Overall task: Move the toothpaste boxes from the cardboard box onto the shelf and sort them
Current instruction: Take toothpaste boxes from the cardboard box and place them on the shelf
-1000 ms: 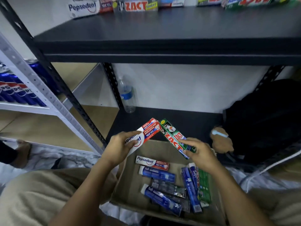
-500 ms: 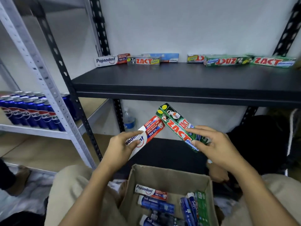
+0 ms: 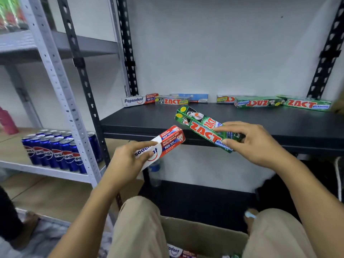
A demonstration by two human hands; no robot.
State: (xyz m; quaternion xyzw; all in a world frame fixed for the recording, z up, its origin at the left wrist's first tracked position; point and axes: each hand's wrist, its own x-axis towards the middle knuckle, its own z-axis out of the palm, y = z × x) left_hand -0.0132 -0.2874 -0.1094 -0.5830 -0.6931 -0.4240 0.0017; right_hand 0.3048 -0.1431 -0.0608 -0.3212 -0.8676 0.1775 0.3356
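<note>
Toothpaste boxes, two in transit — Pepsodent box (image 3: 168, 143) clamped in curled fingers of left hand (image 3: 126, 162), green Zact box (image 3: 200, 127) pinched by right hand (image 3: 257, 144); both held before black shelf (image 3: 149, 121), above cardboard box (image 3: 204, 236). Step: shelving. Next, likely: Pepsodent leftward beside shelved Pepsodent (image 3: 138, 100), Zact toward green Zact row (image 3: 260, 103).

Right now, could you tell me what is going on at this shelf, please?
A person is shelving toothpaste. The left hand grips a Pepsodent box, the right hand pinches a green Zact Whitening pack (one box or two, unclear), both before the black shelf. A row of boxes lines its back; more lie in the cardboard box below.
</note>
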